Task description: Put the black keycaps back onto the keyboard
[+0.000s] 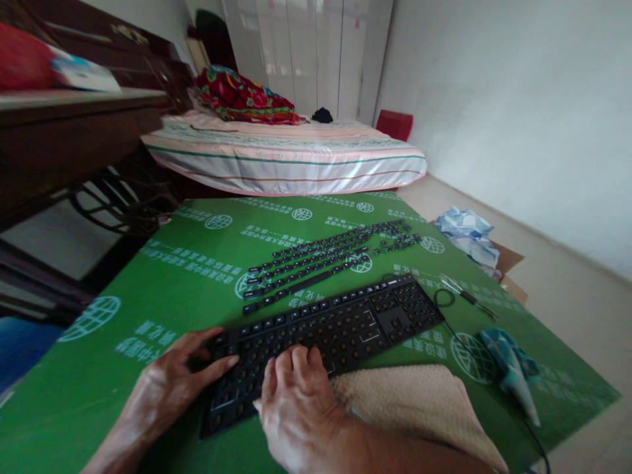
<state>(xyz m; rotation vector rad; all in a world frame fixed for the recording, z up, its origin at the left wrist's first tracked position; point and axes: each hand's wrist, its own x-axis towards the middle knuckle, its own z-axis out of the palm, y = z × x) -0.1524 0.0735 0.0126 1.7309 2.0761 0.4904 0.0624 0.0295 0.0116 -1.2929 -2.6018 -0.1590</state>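
A black computer keyboard (353, 332) lies at a slant on a green table; most of its keycaps are off, while a row along its far edge still has them. My left hand (178, 375) grips its left end, thumb on top and fingers at the far corner. Over the left half of the board, my right hand (301, 401) is closed with fingertips pressed down. A small pale bit shows by its thumb, but what it holds is hidden. Loose black keycaps (309, 282) lie in rows beyond the keyboard. A beige cloth (409, 395) lies beside my right wrist.
Right of the keyboard are a slim tool with a dark grip (467, 296), the keyboard's cable (457, 336), and a teal patterned item with a pale tip (511, 368). A bed (296, 158) stands beyond the green tabletop (192, 263). Crumpled fabric (467, 230) lies off the right edge.
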